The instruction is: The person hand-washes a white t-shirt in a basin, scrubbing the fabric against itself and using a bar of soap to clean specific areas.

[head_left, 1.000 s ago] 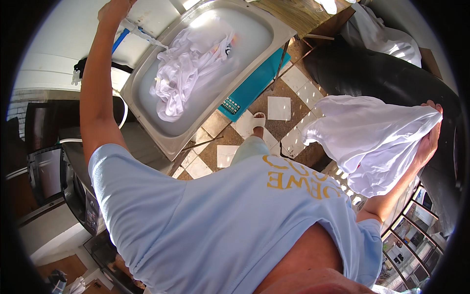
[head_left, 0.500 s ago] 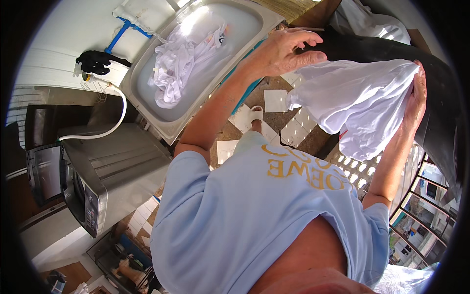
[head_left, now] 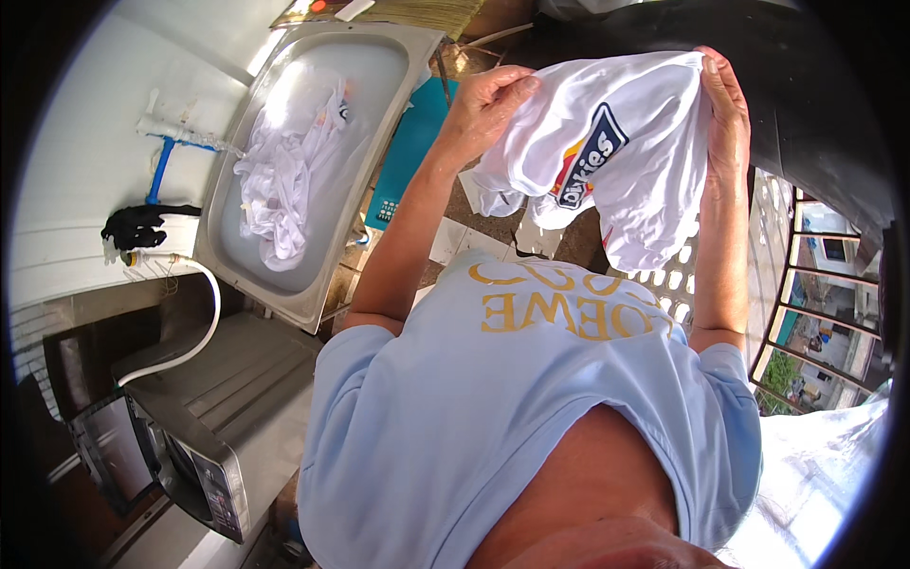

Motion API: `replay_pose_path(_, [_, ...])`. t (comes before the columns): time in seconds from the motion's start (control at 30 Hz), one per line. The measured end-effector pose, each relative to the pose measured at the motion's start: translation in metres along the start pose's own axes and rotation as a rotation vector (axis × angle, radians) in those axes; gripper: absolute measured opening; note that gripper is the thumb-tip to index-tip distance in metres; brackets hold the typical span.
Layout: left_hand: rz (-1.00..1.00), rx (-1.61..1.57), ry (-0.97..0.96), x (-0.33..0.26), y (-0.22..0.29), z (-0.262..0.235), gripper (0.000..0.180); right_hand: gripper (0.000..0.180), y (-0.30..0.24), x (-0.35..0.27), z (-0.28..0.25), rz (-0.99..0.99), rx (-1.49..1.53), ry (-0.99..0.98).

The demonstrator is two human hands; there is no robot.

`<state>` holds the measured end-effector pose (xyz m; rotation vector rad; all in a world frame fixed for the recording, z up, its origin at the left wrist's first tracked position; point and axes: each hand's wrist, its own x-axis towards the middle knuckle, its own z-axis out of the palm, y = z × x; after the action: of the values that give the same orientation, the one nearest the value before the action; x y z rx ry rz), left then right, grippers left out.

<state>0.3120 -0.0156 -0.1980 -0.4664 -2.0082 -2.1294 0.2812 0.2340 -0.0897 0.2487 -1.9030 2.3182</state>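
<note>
While both hands are raised ahead of the body, the left hand (head_left: 488, 106) pinches one edge of a white printed garment (head_left: 654, 142), and the right hand (head_left: 727, 109) grips its far right corner. Set well apart, these grips appear chosen to spread the upper edge and let the rest hang clear of the tiled floor (head_left: 447, 244). The garment is right of the rectangular basin (head_left: 381, 142), where white laundry (head_left: 280, 180) lies in cloudy water (head_left: 332, 185). Its fabric looks thin and creased, bearing a slanted dark-blue panel (head_left: 594, 156); wetness cannot be confirmed.
</note>
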Motion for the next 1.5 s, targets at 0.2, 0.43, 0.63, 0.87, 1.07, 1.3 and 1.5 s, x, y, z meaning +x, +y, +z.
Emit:
replay_pose_path(0.2, [0.16, 0.161, -0.031, 0.036, -0.002, -0.026, 0.025, 0.015, 0.014, 0.003, -0.012, -0.013, -0.137, -0.044])
replay_pose_path(0.43, [0.062, 0.145, -0.304, 0.078, 0.014, -0.042, 0.026, 0.009, 0.015, 0.012, -0.017, -0.028, 0.037, -0.115])
replay_pose_path(0.63, [0.328, 0.81, -0.409, 0.097, 0.029, -0.05, 0.039, 0.009, 0.011, 0.037, -0.028, -0.138, -0.088, -0.124])
replay_pose_path(0.87, [-0.314, 0.744, -0.347, 0.135, 0.034, -0.097, 0.035, 0.012, 0.023, 0.056, -0.075, -0.052, -0.128, -0.142])
replay_pose_path(1.07, [-0.513, -0.034, -0.05, 0.147, 0.031, -0.052, 0.055, 0.013, 0.028, 0.049, -0.095, -0.053, -0.124, -0.111])
replay_pose_path(1.3, [-0.424, -0.179, 0.035, 0.192, 0.018, -0.033, 0.047, 0.008, 0.051, 0.056, -0.117, -0.149, -0.202, -0.084])
replay_pose_path(1.5, [-0.36, 0.009, -0.007, 0.233, 0.036, -0.019, 0.035, 0.007, 0.064, 0.046, -0.139, -0.094, -0.213, -0.041])
